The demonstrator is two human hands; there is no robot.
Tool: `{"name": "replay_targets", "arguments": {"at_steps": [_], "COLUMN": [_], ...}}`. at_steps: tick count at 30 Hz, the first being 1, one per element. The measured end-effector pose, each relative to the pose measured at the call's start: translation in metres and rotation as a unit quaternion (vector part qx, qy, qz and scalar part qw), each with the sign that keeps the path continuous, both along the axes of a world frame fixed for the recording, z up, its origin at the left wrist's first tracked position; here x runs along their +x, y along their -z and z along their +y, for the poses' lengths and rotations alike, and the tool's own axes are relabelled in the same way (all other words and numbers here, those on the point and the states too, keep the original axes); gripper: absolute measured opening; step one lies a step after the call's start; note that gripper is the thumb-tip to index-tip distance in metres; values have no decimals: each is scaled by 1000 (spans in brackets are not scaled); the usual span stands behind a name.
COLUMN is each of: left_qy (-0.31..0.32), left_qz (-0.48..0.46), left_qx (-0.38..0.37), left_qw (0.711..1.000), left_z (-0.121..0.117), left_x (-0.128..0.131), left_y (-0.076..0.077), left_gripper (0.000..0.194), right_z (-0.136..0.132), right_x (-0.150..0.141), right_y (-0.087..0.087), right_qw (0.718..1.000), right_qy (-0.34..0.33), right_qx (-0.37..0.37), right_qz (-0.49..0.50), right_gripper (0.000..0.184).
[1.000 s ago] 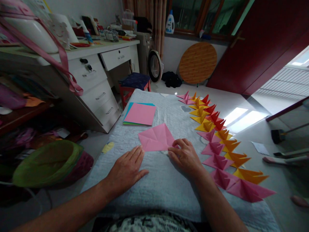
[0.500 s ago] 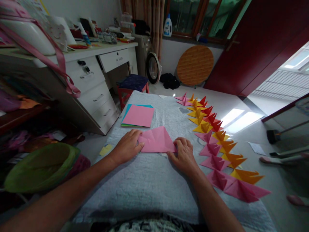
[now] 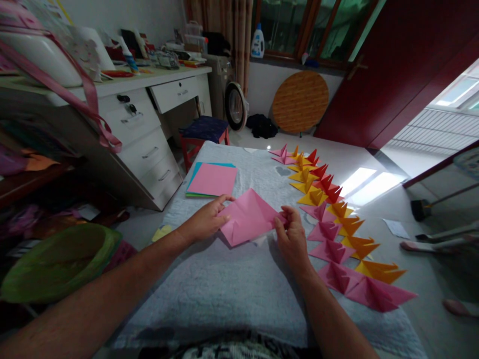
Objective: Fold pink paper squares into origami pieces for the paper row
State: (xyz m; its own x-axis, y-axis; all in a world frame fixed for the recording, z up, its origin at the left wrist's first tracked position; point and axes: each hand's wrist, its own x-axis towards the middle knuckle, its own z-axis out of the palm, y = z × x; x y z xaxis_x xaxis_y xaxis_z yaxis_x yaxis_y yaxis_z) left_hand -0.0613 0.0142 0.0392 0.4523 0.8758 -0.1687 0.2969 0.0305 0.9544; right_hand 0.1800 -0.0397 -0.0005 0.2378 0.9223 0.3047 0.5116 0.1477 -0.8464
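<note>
Clock positions are read about the pink folded paper piece (image 3: 250, 218), with 12 o'clock pointing away from the person.

Left hand (image 3: 210, 215): located at 9 o'clock. The forearm enters from 8 o'clock, with the back of the hand facing up. Fingers are narrow, gripping the left end of the piece; the thumb lies on the upper face and the index finger reaches along the far edge.

Right hand (image 3: 293, 233): located at 4 o'clock. The forearm enters from 5 o'clock. Thumb and curled fingers are closed in a pinch on the right corner.

The pink folded paper piece is thin, matte and crisp-edged, with a peak at 12 o'clock and a blunt point at 7 o'clock. Crease lines cross its face, and a small flap shows near the left thumb. It is held tilted over the pale blue-grey wrinkled cloth (image 3: 224, 294); whether any edge touches the cloth cannot be told.

A stack of flat square paper sheets (image 3: 212, 179), pink on top with blue and green edges showing, rests on the cloth at 10 to 11 o'clock. Rows of folded paper birds with sharp, angular wings run from 1 to 4 o'clock: pink paper birds (image 3: 331, 251), yellow-orange paper birds (image 3: 361, 245) and red paper birds (image 3: 326, 182). Beyond the cloth, a round wood-grain board (image 3: 300, 101) leans at 1 o'clock.
</note>
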Motion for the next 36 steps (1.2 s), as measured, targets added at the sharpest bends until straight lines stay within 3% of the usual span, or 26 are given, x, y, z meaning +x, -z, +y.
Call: {"name": "replay_targets", "arguments": {"at_steps": [5,9,11,13,16,20,30,32,36], "left_qy": [-145,-212,-196,-146,-76,-24,71,76,45], "left_qz": [-78,-96,-89,-47,45,93,116,123,127], "left_qx": [-25,-51,-63,-57,40,143,257,265,294], "left_qw": [986,971,974,987,995,985,957,953,946], "left_z": [-15,-29,-34,-38,-42,-47,-49,-49,-45], "left_x": [25,41,45,46,45,44,35,34,32], "left_y": [-7,-8,-5,1,9,11,17,19,25], "left_gripper": [58,64,67,58,35,36,72,71,51], "right_z": [-1,-5,-7,-8,-10,-12,-6,-5,-4], "right_x": [3,4,2,0,-4,-8,-11,-11,-8], "right_y": [3,0,-1,-3,-4,-6,-6,-7,-9], "right_qw": [996,990,986,980,964,946,946,947,952], "right_qy": [60,27,-21,-74,-148,-206,-198,-191,-127], "right_qx": [71,113,115,103,67,29,21,28,35], "right_qz": [-2,-85,-116,-153,-212,-249,-254,-258,-275], "right_gripper": [48,52,51,53,60,72,61,46,16]}}
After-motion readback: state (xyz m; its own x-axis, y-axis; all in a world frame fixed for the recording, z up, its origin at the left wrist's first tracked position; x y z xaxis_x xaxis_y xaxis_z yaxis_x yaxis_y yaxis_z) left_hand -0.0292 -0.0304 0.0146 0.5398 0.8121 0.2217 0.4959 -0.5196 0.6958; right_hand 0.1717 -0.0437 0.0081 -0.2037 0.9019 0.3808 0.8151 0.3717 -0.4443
